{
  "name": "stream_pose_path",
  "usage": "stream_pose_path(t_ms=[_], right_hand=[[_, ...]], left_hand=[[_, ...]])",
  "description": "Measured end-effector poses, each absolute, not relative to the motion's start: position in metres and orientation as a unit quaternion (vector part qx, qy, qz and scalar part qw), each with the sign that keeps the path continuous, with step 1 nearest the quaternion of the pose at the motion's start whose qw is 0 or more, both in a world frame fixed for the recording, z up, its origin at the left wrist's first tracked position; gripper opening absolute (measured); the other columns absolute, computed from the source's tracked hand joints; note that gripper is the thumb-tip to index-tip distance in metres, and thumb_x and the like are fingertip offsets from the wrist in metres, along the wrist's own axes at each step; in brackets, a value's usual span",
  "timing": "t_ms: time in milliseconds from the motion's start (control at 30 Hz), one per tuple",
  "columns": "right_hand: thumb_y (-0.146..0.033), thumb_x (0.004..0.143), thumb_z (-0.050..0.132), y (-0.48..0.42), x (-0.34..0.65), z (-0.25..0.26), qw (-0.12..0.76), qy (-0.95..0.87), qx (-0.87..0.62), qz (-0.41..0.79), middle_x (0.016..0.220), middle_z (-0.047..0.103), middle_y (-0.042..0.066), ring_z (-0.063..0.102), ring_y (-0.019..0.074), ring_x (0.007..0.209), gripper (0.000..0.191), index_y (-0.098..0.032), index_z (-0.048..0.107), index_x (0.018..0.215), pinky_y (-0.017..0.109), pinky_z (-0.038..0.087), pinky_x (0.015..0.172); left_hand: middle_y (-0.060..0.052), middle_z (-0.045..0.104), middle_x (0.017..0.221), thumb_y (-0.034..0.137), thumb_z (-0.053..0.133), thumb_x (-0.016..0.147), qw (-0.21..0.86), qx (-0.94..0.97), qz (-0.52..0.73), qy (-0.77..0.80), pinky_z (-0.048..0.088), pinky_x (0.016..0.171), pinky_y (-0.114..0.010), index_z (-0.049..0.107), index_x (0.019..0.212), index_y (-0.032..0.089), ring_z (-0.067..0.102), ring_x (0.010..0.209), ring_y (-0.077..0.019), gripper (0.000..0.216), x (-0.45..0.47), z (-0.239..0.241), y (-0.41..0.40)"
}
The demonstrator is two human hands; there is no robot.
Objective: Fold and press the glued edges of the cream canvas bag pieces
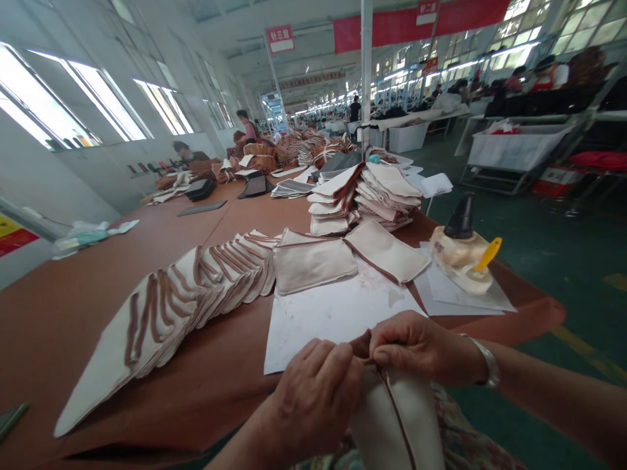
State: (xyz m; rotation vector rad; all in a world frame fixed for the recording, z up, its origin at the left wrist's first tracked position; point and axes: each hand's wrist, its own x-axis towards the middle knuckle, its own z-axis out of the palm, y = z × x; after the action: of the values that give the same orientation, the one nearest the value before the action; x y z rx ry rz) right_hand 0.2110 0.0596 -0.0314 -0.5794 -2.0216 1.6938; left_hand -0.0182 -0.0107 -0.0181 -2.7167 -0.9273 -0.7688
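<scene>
A cream fabric pouch piece (404,418) with brown edging hangs below my hands at the table's front edge. My left hand (318,385) is closed on its upper brown edge. Close beside it, my right hand (424,349) pinches the same edge between thumb and fingers. Just beyond lie two flat cream pieces, one pouch panel (316,264) and another panel (386,251), partly on a white sheet (337,320). To the left, a fanned row of cream pieces (191,294) with brown strips leans across the table.
A tub of pale paste (463,254) with a yellow-handled spreader (488,253) and a black cone (460,215) stands at the right. Stacked cream pieces (386,189) lie behind. Brown bundles (264,156) and people are farther back; a white bin (519,147) stands across the aisle.
</scene>
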Motion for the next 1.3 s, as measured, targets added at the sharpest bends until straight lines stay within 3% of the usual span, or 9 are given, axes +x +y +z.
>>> stream_pose_path(t_ms=[133,333,633,767,867,967,1133,1233,1300], right_hand=[[-0.040,0.094,0.057,0.060,0.208,-0.026,0.212,-0.739,-0.195,0.609,0.075,0.060,0.004,0.051,0.0129,0.069,0.034,-0.010,0.064,0.079,0.024,0.043,0.066],[-0.037,0.095,0.055,0.060,0.208,-0.014,0.202,-0.761,-0.185,0.589,0.076,0.064,0.005,0.055,0.0134,0.069,0.030,-0.011,0.064,0.081,0.023,0.045,0.066],[-0.044,0.093,0.057,0.061,0.201,-0.010,0.226,-0.737,-0.154,0.618,0.070,0.054,0.001,0.045,0.0109,0.064,0.036,-0.013,0.056,0.075,0.021,0.037,0.059],[-0.046,0.093,0.059,0.069,0.214,0.009,0.289,-0.679,-0.152,0.658,0.065,0.045,-0.002,0.037,0.0096,0.059,0.037,-0.015,0.052,0.074,0.021,0.030,0.053],[-0.045,0.093,0.059,0.094,0.238,0.019,0.318,-0.713,-0.199,0.592,0.066,0.044,-0.002,0.036,0.0104,0.060,0.035,-0.016,0.054,0.074,0.022,0.030,0.054],[-0.046,0.093,0.058,0.116,0.247,0.028,0.254,-0.810,-0.231,0.475,0.070,0.052,0.001,0.044,0.0139,0.065,0.035,-0.016,0.063,0.076,0.025,0.037,0.060],[-0.046,0.086,0.067,0.089,0.198,0.040,0.257,-0.861,-0.160,0.409,0.113,0.064,0.010,0.058,0.0250,0.101,0.038,-0.020,0.067,0.115,0.033,0.045,0.089],[-0.044,0.065,0.085,0.067,0.165,0.026,0.216,-0.855,-0.187,0.433,0.090,0.069,0.004,0.060,0.0204,0.079,0.045,-0.017,0.068,0.098,0.026,0.047,0.068],[-0.041,0.066,0.084,0.066,0.156,0.008,0.196,-0.851,-0.206,0.441,0.072,0.065,0.000,0.056,0.0148,0.065,0.035,-0.016,0.066,0.082,0.021,0.041,0.056]], left_hand=[[-0.007,0.063,0.103,0.021,0.043,0.097,-0.243,-0.829,-0.314,-0.393,0.046,0.081,-0.029,0.059,0.107,0.017,0.058,0.094,-0.0182,0.019,-0.020,-0.007,0.007],[0.005,0.034,0.063,0.054,0.048,0.094,-0.580,-0.679,-0.195,-0.406,0.024,0.050,-0.020,0.048,0.069,0.015,0.029,0.058,-0.0079,0.046,-0.014,-0.004,0.022],[0.003,0.044,0.063,0.037,0.060,0.084,-0.470,-0.721,-0.263,-0.436,0.026,0.051,-0.020,0.048,0.064,0.016,0.035,0.058,-0.0082,0.032,-0.006,0.000,0.010],[0.002,0.046,0.070,0.059,0.069,0.074,-0.627,-0.624,-0.208,-0.418,0.027,0.052,-0.021,0.060,0.079,0.015,0.035,0.059,-0.0091,0.045,-0.043,0.006,0.007],[0.003,0.046,0.066,0.060,0.079,0.063,-0.647,-0.599,-0.171,-0.441,0.028,0.054,-0.021,0.063,0.076,0.013,0.037,0.059,-0.0094,0.051,-0.078,0.021,0.010],[0.000,0.052,0.072,0.062,0.072,0.072,-0.548,-0.663,-0.221,-0.460,0.034,0.060,-0.021,0.066,0.076,0.012,0.043,0.066,-0.0120,0.050,-0.087,0.043,0.010],[0.003,0.049,0.062,0.037,0.066,0.083,-0.302,-0.795,-0.199,-0.487,0.031,0.058,-0.022,0.067,0.067,0.016,0.041,0.060,-0.0104,0.027,-0.038,0.065,0.002],[0.002,0.053,0.064,0.032,0.061,0.085,-0.336,-0.771,-0.177,-0.512,0.031,0.055,-0.022,0.070,0.071,0.017,0.044,0.060,-0.0112,0.022,-0.022,0.063,0.003],[0.003,0.055,0.066,0.041,0.058,0.088,-0.429,-0.739,-0.157,-0.496,0.032,0.054,-0.021,0.071,0.078,0.016,0.044,0.060,-0.0110,0.030,-0.032,0.055,0.008]])
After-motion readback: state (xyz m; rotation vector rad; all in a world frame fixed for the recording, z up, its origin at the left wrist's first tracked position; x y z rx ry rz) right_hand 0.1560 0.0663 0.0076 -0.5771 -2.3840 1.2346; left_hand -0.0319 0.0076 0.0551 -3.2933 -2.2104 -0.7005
